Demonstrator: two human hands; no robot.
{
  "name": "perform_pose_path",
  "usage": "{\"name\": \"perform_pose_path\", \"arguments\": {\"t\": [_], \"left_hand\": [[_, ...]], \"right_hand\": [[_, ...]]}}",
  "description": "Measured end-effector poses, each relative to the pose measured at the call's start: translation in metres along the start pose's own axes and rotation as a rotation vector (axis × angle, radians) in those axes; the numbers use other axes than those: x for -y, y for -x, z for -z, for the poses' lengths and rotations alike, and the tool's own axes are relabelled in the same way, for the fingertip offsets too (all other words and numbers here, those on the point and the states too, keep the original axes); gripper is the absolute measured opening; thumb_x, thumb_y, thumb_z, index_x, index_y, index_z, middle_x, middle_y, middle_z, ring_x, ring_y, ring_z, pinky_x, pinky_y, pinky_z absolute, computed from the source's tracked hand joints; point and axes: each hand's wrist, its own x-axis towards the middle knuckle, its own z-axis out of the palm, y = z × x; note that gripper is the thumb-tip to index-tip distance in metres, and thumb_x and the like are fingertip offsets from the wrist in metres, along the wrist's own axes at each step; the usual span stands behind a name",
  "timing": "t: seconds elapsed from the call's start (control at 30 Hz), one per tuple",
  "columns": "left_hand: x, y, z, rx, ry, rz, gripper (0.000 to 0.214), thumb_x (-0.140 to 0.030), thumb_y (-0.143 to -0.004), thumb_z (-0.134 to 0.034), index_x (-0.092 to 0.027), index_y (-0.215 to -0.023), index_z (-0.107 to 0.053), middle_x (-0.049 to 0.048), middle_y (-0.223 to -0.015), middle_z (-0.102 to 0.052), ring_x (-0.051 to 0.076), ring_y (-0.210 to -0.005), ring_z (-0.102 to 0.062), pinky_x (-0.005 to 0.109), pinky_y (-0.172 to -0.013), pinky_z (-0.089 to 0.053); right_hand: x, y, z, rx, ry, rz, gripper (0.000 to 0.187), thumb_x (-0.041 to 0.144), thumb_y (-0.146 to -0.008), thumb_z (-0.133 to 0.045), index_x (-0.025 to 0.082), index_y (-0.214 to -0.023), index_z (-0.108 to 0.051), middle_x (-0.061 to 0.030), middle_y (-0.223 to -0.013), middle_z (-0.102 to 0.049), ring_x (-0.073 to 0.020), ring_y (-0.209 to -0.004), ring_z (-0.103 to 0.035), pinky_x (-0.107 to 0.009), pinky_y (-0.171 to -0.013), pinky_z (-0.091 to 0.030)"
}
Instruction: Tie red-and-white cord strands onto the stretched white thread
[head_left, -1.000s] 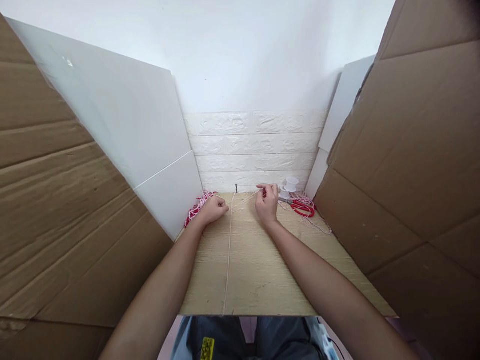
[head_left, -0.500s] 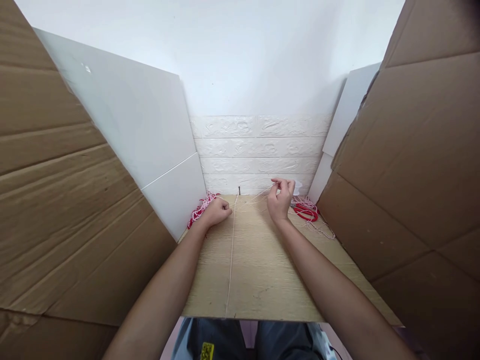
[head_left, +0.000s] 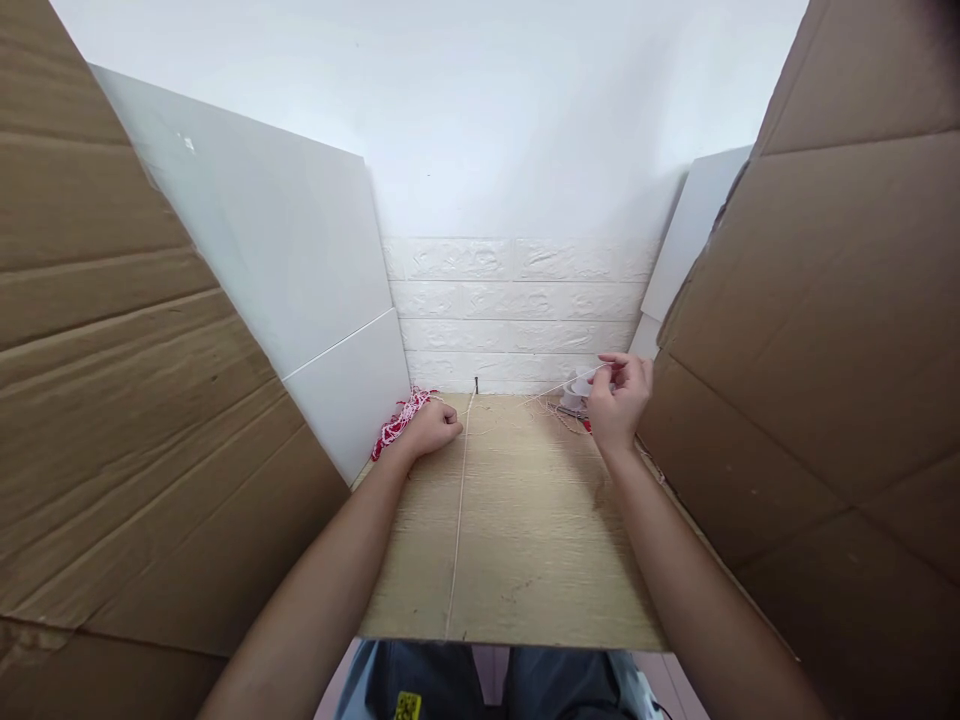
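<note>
Two brown cardboard panels (head_left: 135,420) flank one pale wooden table (head_left: 562,540). Left of the black nail (head_left: 476,384), my left hand (head_left: 431,427) curls its fingers in, contents unclear, beside one red-and-white yarn heap (head_left: 396,424); right of it, my right hand (head_left: 619,408) pinches thin white thread (head_left: 566,383), partly blocking white plastic spools (head_left: 574,393). One white cord (head_left: 459,510) runs nearward from the nail.

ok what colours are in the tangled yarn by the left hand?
Red and white; the tangled yarn shows best in the head view.
</note>
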Motion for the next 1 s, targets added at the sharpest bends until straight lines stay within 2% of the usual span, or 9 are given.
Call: {"name": "perform_pose_path", "arguments": {"t": [0.2,0.33,0.4,0.5,0.57,0.63,0.73,0.83,1.0], "left_hand": [[0.002,0.0,0.0,0.0,-0.014,-0.014,0.018,-0.021,-0.065,-0.048,-0.02,-0.05,-0.037,-0.0035,-0.051,-0.037,0.011,-0.052,-0.035,0.027,-0.052,-0.023],[0.003,0.0,0.0,0.0,-0.024,0.001,0.018,-0.021,-0.065,-0.048,-0.02,-0.05,-0.038,-0.0035,-0.051,-0.036,0.011,-0.053,-0.035,0.028,-0.052,-0.023],[0.003,0.001,0.0,-0.004,-0.028,0.008,0.018,-0.022,-0.065,-0.048,-0.02,-0.051,-0.039,-0.0033,-0.052,-0.037,0.012,-0.053,-0.036,0.028,-0.051,-0.024],[0.002,0.001,0.0,-0.006,-0.033,0.012,0.018,-0.022,-0.066,-0.049,-0.019,-0.05,-0.042,-0.003,-0.052,-0.04,0.012,-0.053,-0.037,0.028,-0.051,-0.024],[0.001,0.001,0.0,-0.005,-0.043,0.014,0.017,-0.023,-0.067,-0.05,-0.019,-0.051,-0.046,-0.0027,-0.052,-0.043,0.012,-0.053,-0.039,0.027,-0.051,-0.026],[0.0,0.001,0.0,-0.003,-0.058,0.007,0.017,-0.023,-0.068,-0.05,-0.018,-0.051,-0.05,-0.002,-0.052,-0.046,0.012,-0.053,-0.041,0.027,-0.052,-0.028],[-0.003,0.001,0.001,-0.003,-0.069,-0.003,0.016,-0.023,-0.068,-0.05,-0.017,-0.055,-0.058,0.0,-0.055,-0.055,0.014,-0.055,-0.047,0.027,-0.055,-0.032],[-0.005,0.001,0.002,0.003,-0.043,0.011,0.017,-0.023,-0.067,-0.051,-0.016,-0.066,-0.067,0.0029,-0.067,-0.065,0.016,-0.063,-0.056,0.027,-0.059,-0.039],[-0.008,0.0,0.001,-0.013,-0.042,0.05,0.023,-0.023,-0.067,-0.052,-0.016,-0.077,-0.072,0.0049,-0.076,-0.069,0.017,-0.067,-0.06,0.027,-0.062,-0.043]], "right_hand": [[-0.002,-0.015,0.014,0.035,0.045,-0.008,0.024,0.013,-0.078,-0.045,0.017,-0.096,-0.061,-0.0055,-0.094,-0.053,-0.0162,-0.077,-0.053,-0.028,-0.066,-0.046],[-0.01,-0.022,0.029,0.18,0.166,-0.008,0.025,0.013,-0.075,-0.048,0.017,-0.094,-0.064,-0.0042,-0.088,-0.056,-0.0151,-0.068,-0.052,-0.029,-0.067,-0.044],[-0.015,-0.023,0.036,0.325,0.235,-0.032,0.024,0.013,-0.074,-0.051,0.017,-0.092,-0.066,-0.0035,-0.083,-0.059,-0.0158,-0.066,-0.052,-0.029,-0.065,-0.042],[-0.021,-0.019,0.045,0.676,0.29,-0.118,0.018,0.018,-0.077,-0.055,0.019,-0.089,-0.068,-0.0023,-0.074,-0.062,-0.0167,-0.061,-0.053,-0.028,-0.06,-0.039],[-0.022,-0.011,0.044,0.931,0.277,-0.152,0.014,0.025,-0.081,-0.058,0.021,-0.088,-0.069,-0.0024,-0.073,-0.065,-0.0169,-0.06,-0.055,-0.027,-0.058,-0.039],[-0.018,0.0,0.037,1.079,0.267,-0.145,0.014,0.027,-0.084,-0.059,0.022,-0.089,-0.071,-0.0032,-0.08,-0.068,-0.0177,-0.066,-0.058,-0.026,-0.061,-0.041],[-0.007,0.024,0.018,1.157,0.246,-0.11,0.02,0.022,-0.085,-0.058,0.02,-0.1,-0.071,-0.0068,-0.092,-0.07,-0.0188,-0.079,-0.062,-0.027,-0.07,-0.043],[0.0,0.05,-0.003,1.121,0.265,-0.048,0.033,0.023,-0.084,-0.061,0.017,-0.116,-0.066,-0.0094,-0.104,-0.067,-0.0194,-0.092,-0.061,-0.028,-0.081,-0.043],[-0.007,0.074,-0.013,1.176,0.272,-0.036,0.022,0.017,-0.082,-0.059,0.017,-0.103,-0.067,-0.0053,-0.093,-0.066,-0.0152,-0.084,-0.058,-0.024,-0.075,-0.04]]}}
